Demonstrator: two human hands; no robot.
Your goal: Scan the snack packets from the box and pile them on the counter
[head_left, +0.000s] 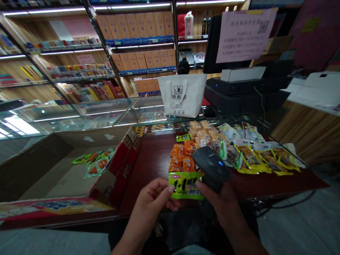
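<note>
A green snack packet (183,193) marked "1+1" is pinched at its left end by my left hand (156,198). My right hand (225,202) grips a black barcode scanner (208,163) with a lit blue light, and its thumb presses on the packet's right end. The scanner's handle is partly hidden by my hand. Just beyond the packet lie orange snack packets (180,156), with another green packet (182,137) behind them. Clear-wrapped tan snacks (203,131) are heaped to their right.
A cardboard box (71,177) at left holds several packets (99,163). Yellow-edged food pouches (249,157) lie on the right of the dark red counter (151,148). A white bag (182,95) stands behind, beside a monitor (212,46). A cable (294,204) hangs at the right edge.
</note>
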